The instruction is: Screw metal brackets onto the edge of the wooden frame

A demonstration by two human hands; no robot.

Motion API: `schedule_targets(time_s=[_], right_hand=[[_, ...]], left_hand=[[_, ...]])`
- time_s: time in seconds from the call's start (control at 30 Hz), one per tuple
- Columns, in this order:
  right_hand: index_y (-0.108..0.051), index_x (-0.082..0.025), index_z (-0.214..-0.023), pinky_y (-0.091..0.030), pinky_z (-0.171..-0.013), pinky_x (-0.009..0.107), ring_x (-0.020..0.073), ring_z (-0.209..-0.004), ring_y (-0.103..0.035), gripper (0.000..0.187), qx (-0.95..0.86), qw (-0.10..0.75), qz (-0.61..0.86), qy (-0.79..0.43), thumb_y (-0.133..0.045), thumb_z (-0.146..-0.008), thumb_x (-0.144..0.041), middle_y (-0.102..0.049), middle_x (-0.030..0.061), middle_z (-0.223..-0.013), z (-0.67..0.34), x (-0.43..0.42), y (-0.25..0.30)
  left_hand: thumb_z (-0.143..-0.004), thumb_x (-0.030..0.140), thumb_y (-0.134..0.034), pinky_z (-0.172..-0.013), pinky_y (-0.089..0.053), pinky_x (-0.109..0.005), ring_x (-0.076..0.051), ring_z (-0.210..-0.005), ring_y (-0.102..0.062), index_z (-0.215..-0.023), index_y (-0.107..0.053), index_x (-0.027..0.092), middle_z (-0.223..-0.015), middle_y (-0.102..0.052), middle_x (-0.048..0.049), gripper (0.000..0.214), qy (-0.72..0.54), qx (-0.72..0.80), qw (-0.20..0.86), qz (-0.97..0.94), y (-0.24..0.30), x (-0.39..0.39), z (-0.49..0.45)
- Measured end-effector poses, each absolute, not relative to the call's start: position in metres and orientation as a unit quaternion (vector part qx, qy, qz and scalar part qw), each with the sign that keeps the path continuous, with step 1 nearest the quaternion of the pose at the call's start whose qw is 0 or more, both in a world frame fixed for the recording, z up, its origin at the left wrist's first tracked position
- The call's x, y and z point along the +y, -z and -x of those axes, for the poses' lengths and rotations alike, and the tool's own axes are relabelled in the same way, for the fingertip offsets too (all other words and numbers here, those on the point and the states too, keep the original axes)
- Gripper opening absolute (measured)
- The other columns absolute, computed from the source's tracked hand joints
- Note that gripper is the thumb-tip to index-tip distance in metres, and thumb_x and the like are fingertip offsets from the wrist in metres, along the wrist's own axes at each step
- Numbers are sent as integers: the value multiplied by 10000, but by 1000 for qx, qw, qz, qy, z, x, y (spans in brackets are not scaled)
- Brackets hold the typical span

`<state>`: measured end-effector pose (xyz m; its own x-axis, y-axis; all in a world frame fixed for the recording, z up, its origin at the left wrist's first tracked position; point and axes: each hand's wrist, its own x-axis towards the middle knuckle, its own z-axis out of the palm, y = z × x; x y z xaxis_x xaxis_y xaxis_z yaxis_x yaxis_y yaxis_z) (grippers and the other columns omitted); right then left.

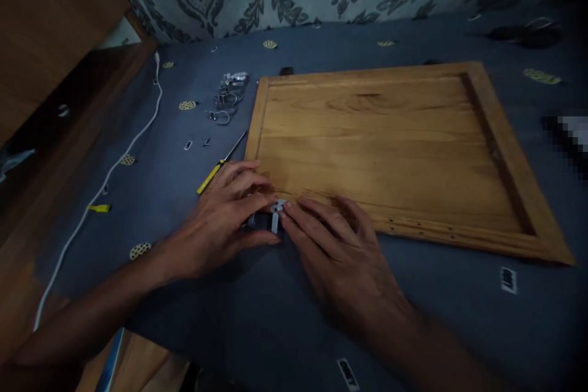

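Note:
A wooden cabinet door [367, 141] with a raised frame lies flat on a dark blue cloth. At its near left edge sits a small silver metal hinge [277, 209], partly covered by fingers. My left hand [220, 214] has its thumb and fingers curled around the hinge from the left. On the other side, my right hand [340, 251] touches the hinge with its foremost fingertips, while its other fingers rest stretched along the door's near edge. A yellow-handled screwdriver [214, 173] lies just beyond my left hand, its shaft pointing toward the door.
Several metal hinges [226, 98] lie in a group left of the door, with a tiny screw-like piece [206, 142] nearby. A white cable [138, 135] runs down the left side beside wooden furniture [55, 30]. A dark object [528, 32] lies at the far right.

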<state>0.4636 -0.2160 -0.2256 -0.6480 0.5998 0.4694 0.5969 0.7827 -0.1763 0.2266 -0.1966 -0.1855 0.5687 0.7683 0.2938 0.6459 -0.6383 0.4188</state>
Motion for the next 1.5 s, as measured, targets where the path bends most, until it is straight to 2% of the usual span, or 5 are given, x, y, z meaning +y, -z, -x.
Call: schedule_targets(time_s=[0.5,0.8,0.93,1.17,1.5], right_hand=[[-667,-128,-1324,-336,-1184,551,288,-1292,-588,398,-909,256,327,-16,-452,-996,-65,-704,104,-1354,-465,-218,225],[-646,-177,-1368,-364,-1160,549,271,-1283,-596,467,-909,250,332,-23,-457,-964,-37,-710,98,-1345,-466,-217,225],[-640,-156,-1365,-363,-1155,552,276,-1287,-590,494,-913,243,328,-18,-442,-938,-9,-711,100,-1343,-466,-217,225],[-668,-152,-1311,-355,-1164,530,267,-1274,-597,477,-912,251,325,-14,-435,-927,6,-722,79,-1327,-465,-216,223],[-693,-174,-1288,-330,-1183,561,275,-1272,-605,468,-914,242,326,-16,-458,-924,5,-726,84,-1319,-465,-215,223]], left_hand=[[-925,451,-717,-1170,-457,-516,-309,-1406,-460,-1239,-648,200,-1259,-635,-113,407,-231,398,139,-877,183,-197,-226],[-929,376,-730,-1149,-468,-549,-307,-1397,-464,-1256,-615,215,-1253,-632,-110,383,-236,393,147,-876,182,-198,-227],[-911,359,-753,-1145,-472,-559,-305,-1395,-467,-1273,-609,235,-1259,-629,-105,409,-234,395,156,-874,182,-198,-227],[-942,399,-711,-1193,-440,-553,-296,-1433,-433,-1277,-590,230,-1292,-609,-102,394,-228,402,154,-873,184,-200,-225],[-921,423,-736,-1148,-469,-552,-307,-1378,-480,-1241,-626,221,-1248,-638,-107,394,-238,400,146,-873,185,-198,-227]])
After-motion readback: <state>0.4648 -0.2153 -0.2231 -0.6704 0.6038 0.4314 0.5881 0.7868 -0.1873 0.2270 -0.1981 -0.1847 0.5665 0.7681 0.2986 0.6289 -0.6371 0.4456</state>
